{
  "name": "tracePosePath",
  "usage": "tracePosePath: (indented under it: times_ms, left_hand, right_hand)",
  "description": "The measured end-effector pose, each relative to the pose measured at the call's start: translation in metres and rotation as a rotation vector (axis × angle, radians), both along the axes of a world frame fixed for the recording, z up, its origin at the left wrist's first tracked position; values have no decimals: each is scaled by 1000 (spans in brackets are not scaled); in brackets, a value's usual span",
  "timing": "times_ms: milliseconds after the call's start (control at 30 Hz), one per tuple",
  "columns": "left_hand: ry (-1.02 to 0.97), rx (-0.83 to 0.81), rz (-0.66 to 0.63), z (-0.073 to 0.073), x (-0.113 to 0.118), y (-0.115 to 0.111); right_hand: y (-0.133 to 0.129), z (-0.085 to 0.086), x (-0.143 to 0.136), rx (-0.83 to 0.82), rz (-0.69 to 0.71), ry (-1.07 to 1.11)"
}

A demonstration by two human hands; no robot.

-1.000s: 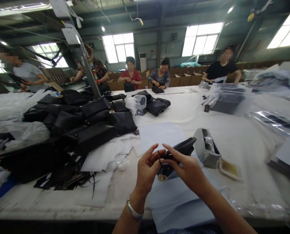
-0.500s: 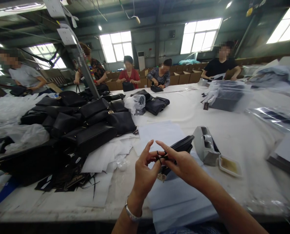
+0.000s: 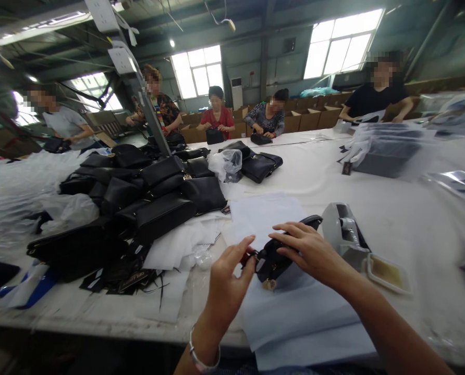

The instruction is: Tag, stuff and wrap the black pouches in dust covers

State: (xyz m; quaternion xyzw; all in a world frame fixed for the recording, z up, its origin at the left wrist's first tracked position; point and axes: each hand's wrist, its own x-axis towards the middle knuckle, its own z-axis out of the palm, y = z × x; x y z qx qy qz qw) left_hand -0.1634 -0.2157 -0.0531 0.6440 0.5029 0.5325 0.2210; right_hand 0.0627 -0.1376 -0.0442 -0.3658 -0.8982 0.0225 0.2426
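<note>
A small black leather pouch [image 3: 281, 252] lies on sheets of white tissue paper [image 3: 295, 312] near the front edge of the white tabletop [image 3: 392, 208]. The right hand [image 3: 313, 252] rests over the pouch's top, its fingers [image 3: 291, 237] spread and curved down onto the black leather, holding it in place from above. The left hand [image 3: 227, 286] comes in from the left, its fingers [image 3: 245, 245] loosely curled and the thumb tip touching the pouch's near left corner, where a small reddish tag shows (what exactly is pinched there is too small to tell). A gold metal charm [image 3: 270, 284] hangs from the pouch's lower end, just below the fingers. Just beside the right hand, to the right, stands a grey tape dispenser [image 3: 344, 234], with a shallow white tray [image 3: 387, 271] touching its base. A heap of black leather handbags [image 3: 150, 198] lies well apart to the left
</note>
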Motion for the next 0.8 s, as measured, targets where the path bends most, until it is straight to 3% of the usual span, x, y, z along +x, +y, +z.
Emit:
tracePosePath:
  times_ms: [100, 200, 300, 367, 500, 633, 800]
  left_hand:
    - [-191, -100, 199, -16, -24, -13]
    - [-395, -215, 362, -45, -43, -26]
    - [-548, -274, 471, -71, -47, -36]
    - [-560, -276, 522, -78, -44, -42]
    - [-369, -198, 625, -65, -37, -49]
    - [-280, -160, 481, -47, -34, -41]
    - [-273, -200, 356, -43, -34, -30]
  right_hand:
    - [7, -9, 9, -1, -37, -90]
    - [9, -8, 13, -33, -21, -112]
    - [10, -5, 12, -60, -27, -117]
    - [11, -4, 10, -67, -50, -107]
    - [13, -5, 7, -54, -64, -84]
    - [18, -8, 8, -46, -52, -80]
    - [14, -8, 9, 35, -39, -102]
